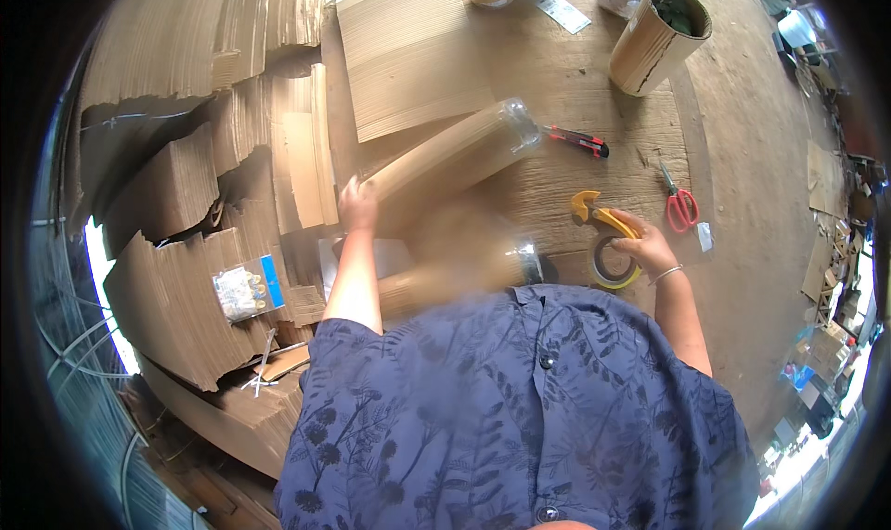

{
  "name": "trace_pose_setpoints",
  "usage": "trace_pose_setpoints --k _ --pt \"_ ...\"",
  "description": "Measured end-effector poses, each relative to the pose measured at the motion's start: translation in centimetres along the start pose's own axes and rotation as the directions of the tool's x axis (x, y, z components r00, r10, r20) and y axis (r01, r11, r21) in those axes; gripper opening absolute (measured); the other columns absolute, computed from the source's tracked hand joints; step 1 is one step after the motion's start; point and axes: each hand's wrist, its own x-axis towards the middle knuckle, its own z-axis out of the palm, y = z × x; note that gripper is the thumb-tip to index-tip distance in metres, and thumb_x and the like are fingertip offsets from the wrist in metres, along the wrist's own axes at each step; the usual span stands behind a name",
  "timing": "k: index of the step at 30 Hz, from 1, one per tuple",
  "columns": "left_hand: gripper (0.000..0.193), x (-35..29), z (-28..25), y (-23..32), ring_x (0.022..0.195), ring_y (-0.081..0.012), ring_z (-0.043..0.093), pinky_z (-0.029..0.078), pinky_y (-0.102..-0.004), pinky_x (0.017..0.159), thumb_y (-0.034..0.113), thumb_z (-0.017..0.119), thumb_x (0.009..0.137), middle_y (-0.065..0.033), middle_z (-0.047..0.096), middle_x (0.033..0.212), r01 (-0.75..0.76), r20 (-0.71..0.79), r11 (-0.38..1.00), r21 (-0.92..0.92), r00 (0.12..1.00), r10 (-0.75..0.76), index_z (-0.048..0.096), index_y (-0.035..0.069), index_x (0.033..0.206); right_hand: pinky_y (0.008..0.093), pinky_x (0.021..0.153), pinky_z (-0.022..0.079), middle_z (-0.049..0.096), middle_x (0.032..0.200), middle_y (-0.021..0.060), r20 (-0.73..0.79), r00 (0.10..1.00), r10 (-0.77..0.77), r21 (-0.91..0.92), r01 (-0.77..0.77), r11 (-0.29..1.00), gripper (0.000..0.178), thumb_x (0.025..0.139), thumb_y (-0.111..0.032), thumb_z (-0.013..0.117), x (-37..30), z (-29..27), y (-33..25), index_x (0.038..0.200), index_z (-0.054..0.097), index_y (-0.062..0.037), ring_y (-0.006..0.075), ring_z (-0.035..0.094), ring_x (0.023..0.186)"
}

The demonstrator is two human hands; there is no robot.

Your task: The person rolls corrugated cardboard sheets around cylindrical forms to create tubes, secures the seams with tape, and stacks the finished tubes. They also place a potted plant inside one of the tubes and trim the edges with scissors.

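My left hand (358, 205) is closed on the near left end of a long cardboard roll (445, 157), which lies slanting up to the right. Shiny clear tape or film covers the roll's far end. In my right hand (649, 249) is a yellow tape dispenser (601, 213), its head pointing left. A roll of tape (616, 279) with a yellow edge sits at the dispenser, just below my fingers. Close to my body lies a second cardboard roll (418, 284), blurred, with shiny film at its right end.
A red-and-black utility knife (577, 140) lies beyond the dispenser, red-handled scissors (681, 211) to its right. A cardboard cylinder with a plant (654, 52) stands far right. Flat corrugated sheets (408, 52) lie ahead; stacked cardboard (186, 289) fills the left, with a small clear packet (247, 290) on top.
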Motion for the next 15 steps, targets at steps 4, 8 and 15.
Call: trace_pose_setpoints --k 4,8,15 --pt "0.055 -2.8 -1.2 -0.5 0.091 -0.0233 0.067 0.051 -0.0367 0.087 0.042 0.072 0.091 -0.0149 0.073 0.1 0.463 0.182 0.822 -0.332 0.886 -0.426 0.065 -0.005 0.117 0.0275 0.105 0.045 0.06 0.138 0.0113 -0.063 0.998 0.023 -0.076 -0.028 0.997 0.071 0.076 0.002 0.073 0.5 0.6 0.5 0.144 0.051 0.0016 0.017 0.058 0.123" --pt "0.025 -1.2 -5.0 7.4 0.091 -0.0138 0.063 0.051 -0.031 0.082 0.013 0.074 0.091 -0.0066 0.07 0.099 0.462 0.303 0.513 -0.723 0.88 -0.366 0.066 -0.003 0.107 0.0269 0.104 0.046 0.061 0.137 0.0106 -0.097 0.995 -0.028 -0.167 0.011 0.986 0.07 0.077 0.003 0.073 0.4 1.8 -1.4 0.144 0.051 0.0015 0.0166 0.059 0.121" --pt "0.026 -2.3 -15.8 27.1 0.09 -0.0187 0.065 0.052 -0.0317 0.079 0.017 0.072 0.093 -0.0118 0.07 0.101 -0.084 -0.021 0.862 -0.5 0.996 0.085 0.064 -0.004 0.107 0.0274 0.104 0.045 0.061 0.137 0.0115 -0.102 0.936 -0.336 0.009 0.339 0.941 0.068 0.078 0.002 0.07 2.1 0.6 -0.4 0.144 0.05 0.004 0.018 0.059 0.123"
